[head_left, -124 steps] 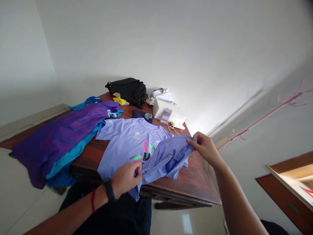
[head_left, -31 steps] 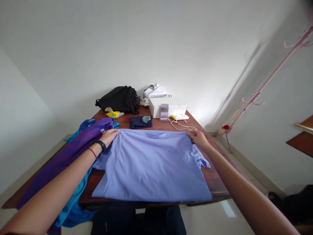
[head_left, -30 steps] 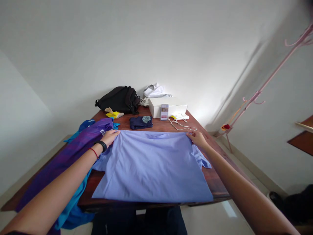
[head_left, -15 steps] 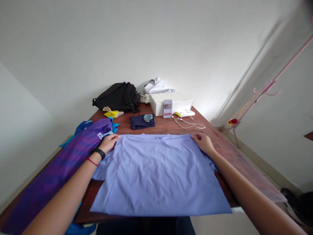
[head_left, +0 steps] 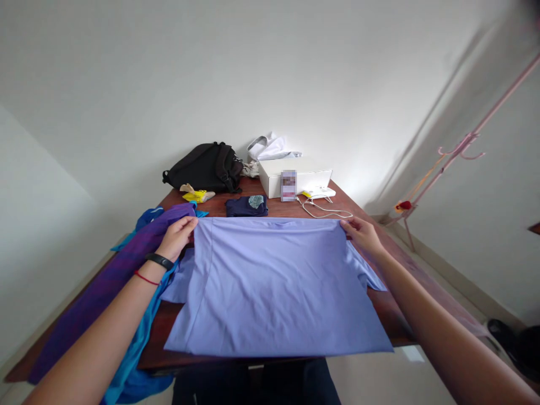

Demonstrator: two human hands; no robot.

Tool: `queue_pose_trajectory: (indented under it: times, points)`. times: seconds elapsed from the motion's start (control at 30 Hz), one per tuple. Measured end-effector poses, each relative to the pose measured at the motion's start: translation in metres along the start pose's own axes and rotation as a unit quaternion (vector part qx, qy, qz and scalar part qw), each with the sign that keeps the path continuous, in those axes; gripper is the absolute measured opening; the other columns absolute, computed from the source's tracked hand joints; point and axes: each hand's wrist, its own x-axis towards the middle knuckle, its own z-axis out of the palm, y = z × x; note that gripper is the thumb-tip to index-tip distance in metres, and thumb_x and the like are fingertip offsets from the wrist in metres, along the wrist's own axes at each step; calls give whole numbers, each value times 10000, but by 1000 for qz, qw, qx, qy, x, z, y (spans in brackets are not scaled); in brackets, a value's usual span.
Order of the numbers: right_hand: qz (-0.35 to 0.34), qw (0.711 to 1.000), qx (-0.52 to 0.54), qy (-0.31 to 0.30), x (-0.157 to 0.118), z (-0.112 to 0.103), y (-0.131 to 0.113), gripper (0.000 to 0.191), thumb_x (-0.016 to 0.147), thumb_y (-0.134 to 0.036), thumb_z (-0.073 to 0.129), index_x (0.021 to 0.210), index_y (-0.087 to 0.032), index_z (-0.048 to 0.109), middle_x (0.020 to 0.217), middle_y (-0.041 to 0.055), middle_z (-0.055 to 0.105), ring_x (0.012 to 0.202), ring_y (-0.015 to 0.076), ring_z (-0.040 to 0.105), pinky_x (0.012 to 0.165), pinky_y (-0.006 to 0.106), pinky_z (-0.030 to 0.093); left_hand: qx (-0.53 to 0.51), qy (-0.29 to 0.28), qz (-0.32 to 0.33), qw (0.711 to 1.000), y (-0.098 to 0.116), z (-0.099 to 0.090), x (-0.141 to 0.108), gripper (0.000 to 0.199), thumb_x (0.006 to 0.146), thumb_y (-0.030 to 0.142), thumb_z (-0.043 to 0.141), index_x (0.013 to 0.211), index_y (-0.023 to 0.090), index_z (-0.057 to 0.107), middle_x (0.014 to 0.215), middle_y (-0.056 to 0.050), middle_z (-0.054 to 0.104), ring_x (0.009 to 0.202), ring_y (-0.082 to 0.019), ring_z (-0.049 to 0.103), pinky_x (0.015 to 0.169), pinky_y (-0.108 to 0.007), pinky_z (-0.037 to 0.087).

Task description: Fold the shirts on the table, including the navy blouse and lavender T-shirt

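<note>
A lavender-blue shirt [head_left: 274, 287] is spread over the near part of the table, its far edge drawn straight between both hands. My left hand [head_left: 179, 232] pinches the far left corner; a black band and a red string circle that wrist. At the far right corner, my right hand [head_left: 361, 232] pinches the cloth between thumb and fingers. Sleeve-like parts of the shirt stick out on both sides beneath the upper layer. Just beyond the far edge lies a folded navy garment [head_left: 240, 206] with a pale round print.
Purple cloth [head_left: 97, 298] and blue cloth [head_left: 139, 343] drape along the table's left side. Toward the wall stand a black backpack [head_left: 202, 169], a yellow packet [head_left: 194, 196] and a white box [head_left: 295, 166] with a white cable [head_left: 316, 213]. A pink rack [head_left: 459, 147] is at right.
Both hands have moved apart and farther forward, pulling the shirt's far edge taut and slightly up. The near hem has slid away from me.
</note>
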Motion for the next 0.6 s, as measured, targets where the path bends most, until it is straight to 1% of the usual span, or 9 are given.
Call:
queue_pose_trajectory:
  times: [0.07,0.17,0.23,0.27,0.33,0.4,0.43,0.5,0.6]
  points:
    - [-25,1000,11,-5,-13,-14,-21,488,751,-662,716,837,-184,670,731,29,664,658,174,605,626,298,530,0,-10,7,1000,14,-9,-14,591,652,633,797,985,169,648,865,-11,652,816,-190,611,722,-289,533]
    - [-65,996,-62,-14,-45,-44,-50,445,767,-623,736,810,-181,711,721,43,678,677,186,614,660,297,533,43,-12,25,999,28,-35,-45,591,667,635,796,1029,181,685,1034,-50,701,953,-225,630,832,-315,538]
    - [-67,993,-94,-38,-75,-66,-62,395,789,-585,740,858,-196,742,807,57,720,745,208,642,714,307,541,96,-5,36,995,30,-55,-72,561,696,655,760,1049,221,712,1065,-50,716,952,-238,637,842,-334,536]
    - [-59,992,-99,-60,-92,-76,-66,360,800,-562,740,851,-206,749,833,60,732,786,222,659,746,314,544,123,-15,35,992,30,-65,-87,512,734,653,727,1056,256,723,1044,-38,724,926,-236,639,829,-340,533]
    - [-40,986,-94,-132,-125,-90,-67,309,820,-525,735,815,-216,755,908,74,749,879,246,676,814,330,544,162,-46,24,985,24,-81,-117,417,775,652,673,1018,322,748,871,-14,724,781,-226,625,744,-343,528]
    - [-8,975,-97,-202,-156,-95,-62,311,815,-524,735,791,-215,759,945,89,754,935,268,678,848,344,541,188,-100,-22,977,13,-92,-145,383,762,688,638,907,361,774,814,-18,720,719,-244,624,675,-357,524]
    - [17,967,-105,-232,-169,-96,-59,327,819,-535,722,786,-212,759,918,91,753,909,267,679,823,344,546,202,-126,-47,970,6,-95,-156,381,744,711,627,839,374,778,826,-20,727,728,-259,637,667,-365,527]
    - [67,951,-127,-273,-191,-95,-51,382,821,-574,692,735,-205,740,765,73,724,755,237,664,694,319,542,233,-167,-88,954,-10,-103,-175,387,717,751,595,772,409,767,809,-8,732,751,-279,658,685,-378,535]
    - [104,939,-128,-303,-210,-99,-44,407,822,-592,675,698,-206,711,661,45,672,639,199,617,600,291,501,311,-174,-95,929,-27,-120,-192,432,734,797,472,804,468,743,706,15,700,725,-278,656,718,-391,540]
